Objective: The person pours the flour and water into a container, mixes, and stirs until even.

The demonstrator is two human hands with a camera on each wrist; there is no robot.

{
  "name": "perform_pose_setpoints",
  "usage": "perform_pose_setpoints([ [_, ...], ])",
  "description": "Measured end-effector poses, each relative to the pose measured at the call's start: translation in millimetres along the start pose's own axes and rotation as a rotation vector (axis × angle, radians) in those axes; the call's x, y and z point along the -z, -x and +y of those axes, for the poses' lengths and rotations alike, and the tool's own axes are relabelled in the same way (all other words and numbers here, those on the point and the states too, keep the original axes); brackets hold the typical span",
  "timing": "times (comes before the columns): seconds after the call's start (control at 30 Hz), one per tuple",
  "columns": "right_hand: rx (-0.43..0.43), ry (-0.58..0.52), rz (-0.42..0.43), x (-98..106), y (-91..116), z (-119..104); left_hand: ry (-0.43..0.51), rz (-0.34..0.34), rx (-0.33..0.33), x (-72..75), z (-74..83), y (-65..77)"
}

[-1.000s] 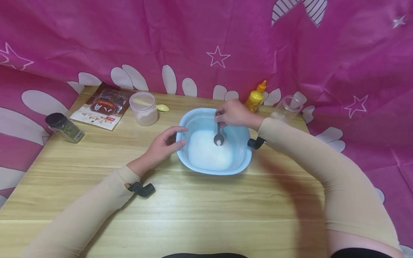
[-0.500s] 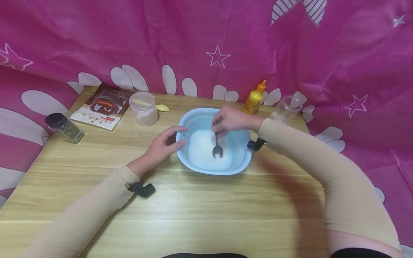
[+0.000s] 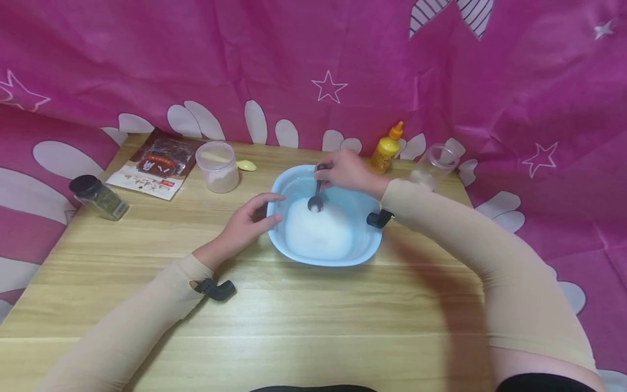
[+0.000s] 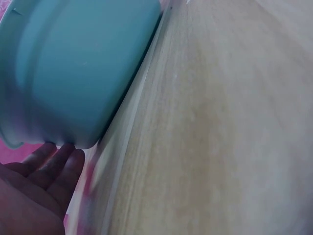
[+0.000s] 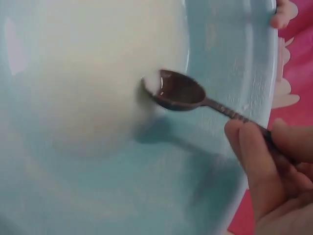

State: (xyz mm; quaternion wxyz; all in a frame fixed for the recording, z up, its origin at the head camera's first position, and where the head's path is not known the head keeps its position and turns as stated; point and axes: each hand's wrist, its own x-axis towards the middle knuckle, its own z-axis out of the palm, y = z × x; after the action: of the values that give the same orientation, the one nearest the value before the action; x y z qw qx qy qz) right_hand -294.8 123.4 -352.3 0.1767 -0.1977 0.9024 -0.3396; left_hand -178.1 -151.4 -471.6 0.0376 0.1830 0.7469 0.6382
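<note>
A light blue plastic basin (image 3: 368, 247) with milky white liquid (image 3: 318, 234) in it stands on the table. My right hand (image 3: 345, 171) reaches over its far rim and pinches a dark spoon (image 3: 315, 202) by the handle. In the right wrist view, the spoon's bowl (image 5: 181, 90) tips at the edge of the liquid, with a little white in its tip. My left hand (image 3: 245, 220) lies at the basin's left side, thumb and index finger by the rim. Its other fingers rest extended against the outer wall (image 4: 83, 73), as the left wrist view shows.
Along the back stand a clear tub of pale powder (image 3: 220, 174), a yellow spoon (image 3: 246, 165), a yellow squeeze bottle (image 3: 386, 152) and a clear container (image 3: 436, 163). At left are a brown packet (image 3: 157, 163) and a black-lidded spice jar (image 3: 100, 197). A pink curtain (image 3: 284, 65) hangs behind.
My right hand first brings the spoon toward the near side of the basin, then carries it back toward the far left. The left hand keeps its place at the rim.
</note>
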Motion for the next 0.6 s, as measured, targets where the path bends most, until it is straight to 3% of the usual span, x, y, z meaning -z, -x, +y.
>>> perform_pose_setpoints([
  [0.1,0.012,-0.077,-0.083,-7,-1,-2,0.012,0.0,-0.004,0.0,-0.1,-0.2],
  [0.23,-0.007,-0.154,-0.272,-12,4,0,0.024,0.004,-0.015,-1.3,-0.1,-1.1],
  [0.37,-0.059,-0.106,-0.376,-7,7,5,0.022,0.018,-0.021,-1.8,-1.0,-1.4],
  [0.47,-0.076,-0.006,-0.336,2,7,9,0.019,0.027,-0.018,-1.8,-1.0,-1.0],
  [0.6,-0.054,0.138,-0.174,12,5,10,0.016,0.026,-0.019,-1.9,-2.6,-0.7],
])
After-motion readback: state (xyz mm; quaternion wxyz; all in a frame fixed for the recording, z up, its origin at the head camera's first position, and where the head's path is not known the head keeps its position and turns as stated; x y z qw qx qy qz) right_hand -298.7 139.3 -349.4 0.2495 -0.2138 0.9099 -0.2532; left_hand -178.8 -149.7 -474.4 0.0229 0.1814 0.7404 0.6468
